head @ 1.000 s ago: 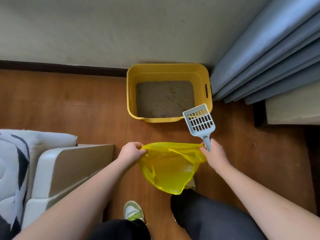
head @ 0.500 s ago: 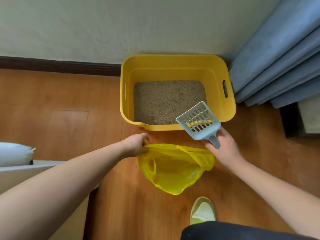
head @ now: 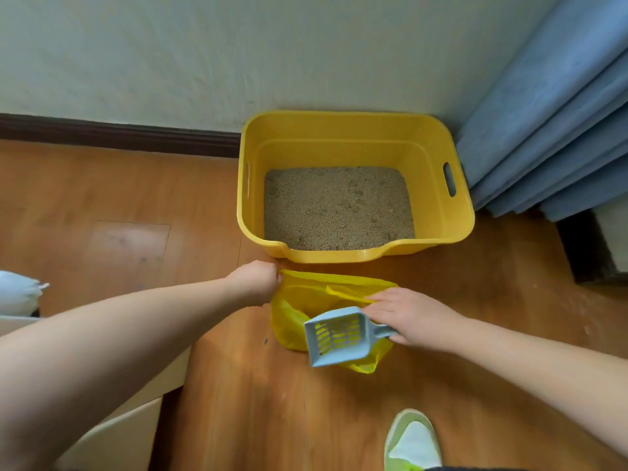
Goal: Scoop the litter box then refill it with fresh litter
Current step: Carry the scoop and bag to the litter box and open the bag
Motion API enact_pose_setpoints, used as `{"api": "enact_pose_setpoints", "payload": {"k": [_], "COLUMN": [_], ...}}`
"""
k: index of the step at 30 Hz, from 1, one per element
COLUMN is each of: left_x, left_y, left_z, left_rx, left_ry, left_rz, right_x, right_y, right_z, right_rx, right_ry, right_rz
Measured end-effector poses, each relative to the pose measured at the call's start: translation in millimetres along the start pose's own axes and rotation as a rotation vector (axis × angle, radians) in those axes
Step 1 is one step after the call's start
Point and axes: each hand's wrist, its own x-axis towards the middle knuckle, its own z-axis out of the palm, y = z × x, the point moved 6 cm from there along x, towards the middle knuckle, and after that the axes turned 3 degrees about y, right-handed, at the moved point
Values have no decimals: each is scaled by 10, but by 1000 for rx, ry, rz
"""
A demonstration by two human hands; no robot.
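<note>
The yellow litter box (head: 353, 253) sits on the wooden floor (head: 136, 205) against the wall (head: 238, 56), its long axis running left to right along the skirting board, with a handle slot in each end wall and a lowered lip on the near side. A level bed of tan litter (head: 338, 209) covers its bottom. Just in front of the box a yellow plastic bag (head: 295, 321) lies on the floor with its mouth towards the box. The left hand (head: 258, 282) pinches the bag's left rim, fingers curled round the plastic. The right hand (head: 413, 317) grips the handle of a pale blue slotted scoop (head: 336, 336), and its extended fingers reach the bag's right rim, though whether they actually pinch it is hard to tell. The scoop lies roughly horizontal over the bag, handle to the right and open mouth pointing left and slightly towards the person. Grey-blue curtains (head: 550, 130) hang to the right of the box, and a green and white shoe (head: 413, 440) shows at the bottom edge.
</note>
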Motion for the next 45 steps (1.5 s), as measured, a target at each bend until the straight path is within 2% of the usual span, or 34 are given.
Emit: {"api": "enact_pose_setpoints", "payload": {"k": [2,3,4,7,9,12,15,17,19,20,22,27,31,34,35,38,41,45], "left_x": [-70,-99,-142,-383,-488,-417,-227,-144,-95,-65,-27,105,118,111,87,-104,-232,-306], "left_y": [-14,19,91,373,501,547,410,363,388,399,458,416,433,362,361,337,267,291], "left_z": [-13,-11,-14,28,78,152,269,362,437,449,436,620,658,594,558,403,285,260], "left_rx": [182,309,420,630,679,728,733,710,589,527,465,814,970,926,905,795,621,629], "left_ry": [125,213,322,630,736,685,392,208,107,58,42,-110,-159,-108,-21,371,527,590], "left_rz": [51,132,274,855,1069,1049,978,861,722,641,585,408,433,517,626,1018,1154,1274], "right_x": [0,10,22,32,-10,-130,-295,-372,-391,-380,-333,-302,-279,-298,-308,-387,-435,-367], "right_y": [67,86,94,113,133,139,217,313,365,366,331,363,428,491,518,626,654,592], "right_z": [42,56,61,76,108,100,129,194,235,250,265,386,521,576,564,547,466,206], "right_rx": [-5,-9,-21,-13,53,103,135,122,99,93,79,47,18,24,31,53,84,68], "right_ry": [6,15,30,67,81,102,108,108,127,127,125,110,-43,-156,-149,-106,62,340], "right_rz": [66,91,111,131,124,101,148,206,244,250,236,245,330,457,495,593,581,440]}}
